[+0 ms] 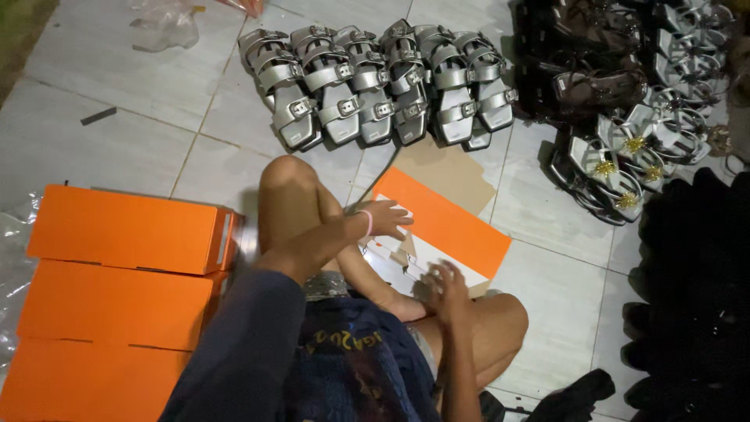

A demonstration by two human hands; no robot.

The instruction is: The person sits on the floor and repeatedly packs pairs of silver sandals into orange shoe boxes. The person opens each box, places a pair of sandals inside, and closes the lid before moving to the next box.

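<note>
Fingers first: we see the left hand (384, 218), pink band at the wrist, with fingers spread loose and resting on the near edge of the flat orange box blank (445, 223); it presses there rather than clasps, nothing closed inside it. The right hand (447, 286) sits lower, fingers curled over the white folded flap at the blank's near corner; it is blurred, so we cannot tell whether it pinches the flap or just pushes on it. The blank lies on the tile floor (133, 133) in front of the person's bent knees, orange side up with a white inner strip, partly on top of a brown cardboard sheet (457, 176). Beyond it, a tight row of silver buckle sandals (375, 86) stands on the tiles. Right of those, a pile of dark sandals (586, 70) and silver sandals with gold ornaments (625, 156). Far right is dark, details unclear. On the left, three closed orange boxes (125, 289) lie side by side, touching. Clear plastic wrap (164, 23) lies at the top left.
</note>
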